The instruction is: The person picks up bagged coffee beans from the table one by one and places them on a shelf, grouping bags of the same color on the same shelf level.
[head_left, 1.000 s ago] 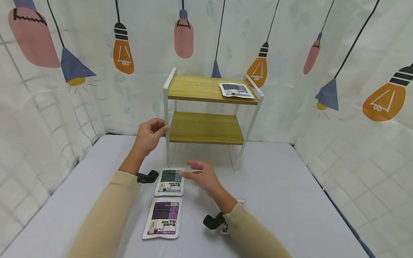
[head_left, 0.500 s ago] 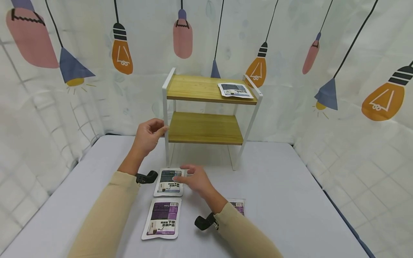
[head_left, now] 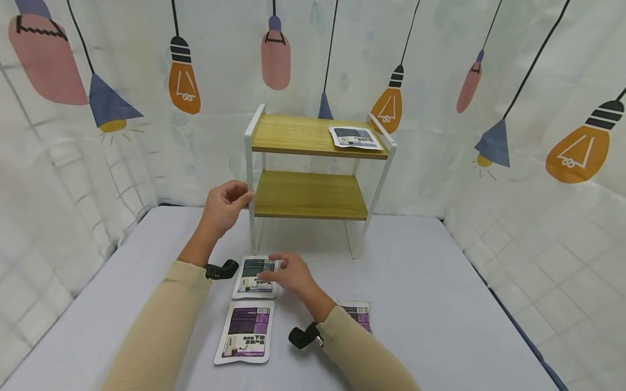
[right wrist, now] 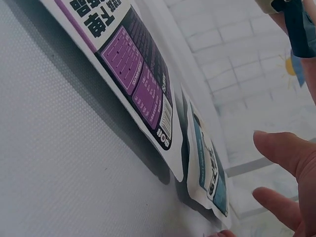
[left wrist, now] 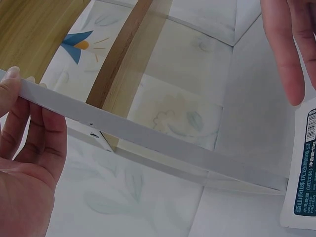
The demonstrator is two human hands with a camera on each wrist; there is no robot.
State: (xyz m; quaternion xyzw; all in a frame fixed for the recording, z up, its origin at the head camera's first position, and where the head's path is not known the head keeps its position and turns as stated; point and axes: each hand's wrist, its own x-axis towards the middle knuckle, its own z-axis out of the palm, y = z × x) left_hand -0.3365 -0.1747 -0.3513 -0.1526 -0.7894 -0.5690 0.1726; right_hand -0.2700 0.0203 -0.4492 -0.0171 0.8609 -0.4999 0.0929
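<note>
My left hand [head_left: 221,209] pinches the front left white post of a two-tier shelf rack [head_left: 313,193]; in the left wrist view the thumb and curled fingers [left wrist: 37,131] lie on either side of the white bar. A flat white coffee pouch with a blue label [head_left: 246,281] lies on the table by the rack's left foot. Over its right side hovers my right hand [head_left: 292,276], thumb and fingers apart, with nothing held. In the right wrist view a gap shows between the fingers and the blue pouch [right wrist: 205,163]. A purple-labelled pouch [head_left: 246,332] lies just nearer.
Another purple-labelled pouch [head_left: 359,314] lies on the right, partly hidden under my right forearm. On the rack's top board rests one more pouch [head_left: 355,138], at the right end. The white-covered table [head_left: 440,304] ends at fabric walls printed with lamps.
My right hand has moved left and slightly down over the blue pouch, uncovering more of the purple pouch on the right. The left hand stays on the post.
</note>
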